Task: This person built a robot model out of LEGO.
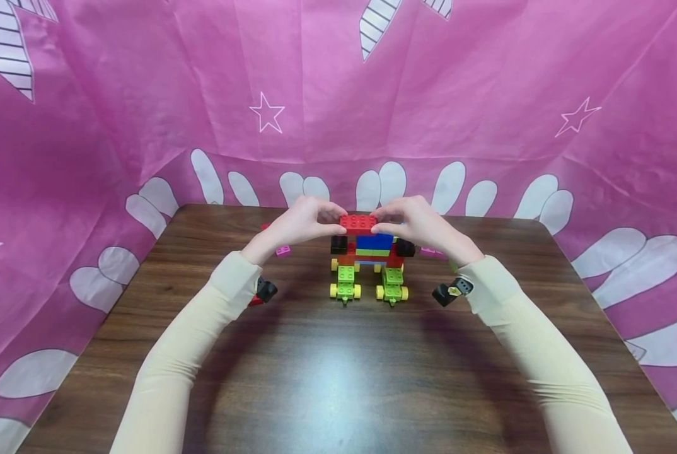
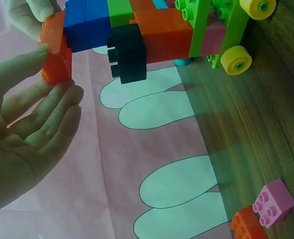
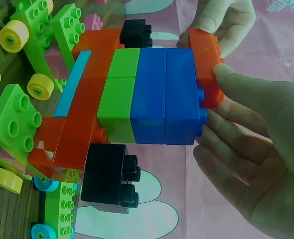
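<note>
Both hands hold a long red brick (image 1: pixel 358 222) at the top of a stacked toy-brick build. My left hand (image 1: pixel 309 219) pinches its left end between thumb and fingers, and my right hand (image 1: pixel 411 221) pinches the right end. Directly under it are blue bricks (image 3: pixel 164 94), with some of their studs showing beside the red one; whether it is fully seated I cannot tell. Below come light green bricks (image 3: pixel 118 94) and red bricks (image 3: pixel 79 119). A black brick (image 3: pixel 107 174) sticks out on each side. Green wheeled bases (image 1: pixel 346 284) with yellow wheels (image 3: pixel 13 36) carry the build.
Loose bricks lie to the left on the wooden table (image 1: pixel 338 378): a pink brick (image 2: pixel 276 203) and a red brick (image 2: pixel 247 224). Another pink brick (image 1: pixel 429 251) is behind my right forearm. A green base with blue wheels (image 3: pixel 60 214) stands behind the build. A pink cloth (image 1: pixel 338 94) hangs behind.
</note>
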Tool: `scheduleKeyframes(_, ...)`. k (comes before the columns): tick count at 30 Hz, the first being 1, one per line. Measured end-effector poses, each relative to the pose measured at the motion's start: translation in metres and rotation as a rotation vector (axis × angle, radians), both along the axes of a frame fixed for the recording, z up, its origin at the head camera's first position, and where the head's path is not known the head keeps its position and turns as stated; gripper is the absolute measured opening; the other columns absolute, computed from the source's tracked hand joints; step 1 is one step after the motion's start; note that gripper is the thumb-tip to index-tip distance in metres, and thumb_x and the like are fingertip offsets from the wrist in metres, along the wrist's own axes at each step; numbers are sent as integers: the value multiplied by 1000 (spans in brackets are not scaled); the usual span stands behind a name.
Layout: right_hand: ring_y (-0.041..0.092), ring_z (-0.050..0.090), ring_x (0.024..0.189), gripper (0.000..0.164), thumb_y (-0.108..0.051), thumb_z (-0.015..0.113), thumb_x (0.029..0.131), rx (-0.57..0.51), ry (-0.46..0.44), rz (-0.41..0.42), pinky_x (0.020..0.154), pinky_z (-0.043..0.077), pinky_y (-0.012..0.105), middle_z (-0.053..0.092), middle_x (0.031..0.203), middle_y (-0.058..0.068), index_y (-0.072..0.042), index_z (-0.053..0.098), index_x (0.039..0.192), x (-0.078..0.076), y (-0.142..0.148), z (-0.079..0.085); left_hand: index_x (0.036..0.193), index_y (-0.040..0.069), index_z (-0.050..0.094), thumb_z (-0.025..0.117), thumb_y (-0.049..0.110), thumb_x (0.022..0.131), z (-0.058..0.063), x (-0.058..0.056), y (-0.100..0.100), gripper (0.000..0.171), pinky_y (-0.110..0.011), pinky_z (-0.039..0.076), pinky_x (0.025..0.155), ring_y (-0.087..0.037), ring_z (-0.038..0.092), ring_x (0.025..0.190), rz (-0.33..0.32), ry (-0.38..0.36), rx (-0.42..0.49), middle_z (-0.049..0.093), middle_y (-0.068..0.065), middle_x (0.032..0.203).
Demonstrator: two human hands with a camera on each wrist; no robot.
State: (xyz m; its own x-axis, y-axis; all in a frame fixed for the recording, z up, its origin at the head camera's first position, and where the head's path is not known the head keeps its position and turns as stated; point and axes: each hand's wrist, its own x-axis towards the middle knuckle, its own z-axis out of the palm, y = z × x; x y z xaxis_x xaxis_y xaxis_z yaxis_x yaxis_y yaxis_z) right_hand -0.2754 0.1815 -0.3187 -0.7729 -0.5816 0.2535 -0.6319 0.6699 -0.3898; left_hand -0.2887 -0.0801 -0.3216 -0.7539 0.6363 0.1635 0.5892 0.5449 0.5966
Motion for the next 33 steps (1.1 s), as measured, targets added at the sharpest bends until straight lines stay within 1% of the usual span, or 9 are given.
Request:
scheduleKeyframes(3, 18, 62, 80, 33, -26, 76, 88, 7, -5, -4, 71, 51, 31, 77, 101, 8, -8, 75, 114, 0, 0, 0, 120, 4, 70, 74, 23, 90, -2, 0, 0, 36, -36, 58, 91, -21, 73, 101, 5, -6, 10, 76, -11, 110)
scheduleKeyframes(9, 18, 65, 84, 31, -27, 77, 87, 3, -20, -12, 74, 53, 33, 77, 100, 8, -9, 76, 112, -1, 0, 2, 121, 4, 70, 73, 23, 90, -6, -1, 1, 36, -38, 57, 91, -21, 70, 103, 13, -5, 37, 76, -11, 111)
scheduleKeyframes(14, 18, 64, 79, 30, -24, 78, 86, 1, 16, 11, 69, 52, 30, 77, 98, 9, -7, 76, 110, -1, -1, 1, 122, 6, 70, 73, 24, 90, -9, -1, 0, 37, -41, 56, 92, -21, 69, 103, 26, -9, 45, 76, -10, 112)
scheduleKeyframes(17, 17, 64, 78, 30, -23, 78, 85, -2, 29, 17, 69, 53, 30, 77, 97, 10, -6, 77, 109, 0, -2, 1, 123, 6, 70, 73, 24, 90, -10, -1, 0, 37, -41, 56, 94, -21, 70, 104, 36, -17, 46, 76, -10, 112)
scheduleKeyframes(21, 18, 67, 82, 30, -23, 79, 85, -7, 12, 13, 73, 57, 34, 77, 98, 10, -6, 76, 110, 0, -2, 1, 124, 6, 69, 73, 24, 91, -11, 0, 0, 38, -42, 56, 96, -22, 70, 106, 46, -21, 44, 75, -11, 113)
scheduleKeyframes(25, 20, 69, 86, 31, -24, 78, 85, -11, -9, 6, 77, 58, 38, 77, 101, 10, -6, 76, 110, 1, -1, 0, 125, 4, 68, 73, 23, 90, -11, 2, 0, 39, -44, 55, 96, -24, 69, 107, 41, -20, 48, 74, -13, 114)
scheduleKeyframes(33, 23, 71, 96, 31, -25, 77, 86, -41, 9, -2, 85, 58, 41, 77, 104, 10, -7, 76, 111, 2, 1, -5, 125, 7, 68, 73, 26, 91, -12, 3, 0, 40, -44, 55, 95, -22, 69, 106, 46, 4, 51, 74, -10, 114)
